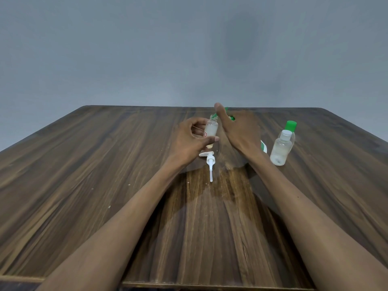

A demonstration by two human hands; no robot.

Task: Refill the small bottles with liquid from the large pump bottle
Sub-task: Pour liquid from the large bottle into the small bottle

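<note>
Nearest us, the dark wood-grain table (105, 164) shows long streaks and a glossy, lighter patch at its centre. On that patch lies a white plastic pump head (208, 159), detached, its thin dip tube pointing toward us.

Just beyond it we see our left hand (190, 137) curled round a small bottle (211, 131): a clear, round-shouldered cylinder with cloudy liquid inside, uncapped at its threaded neck, held upright off the table between thumb and fingers.

Our right hand (239, 131) sits just beside it, back toward us, thumb raised near the bottle's mouth. Bits of green plastic (226, 111) show past the thumb and fingers, and a white-and-green edge (263, 147) peeks out under the wrist; we cannot tell what these belong to, nor how firmly the hand grips.

Farther right stand two more small clear bottles, touching: one with a white cap (281, 149), and behind it one with a green cap (290, 128).

A plain grey wall (147, 49) rises beyond.
</note>
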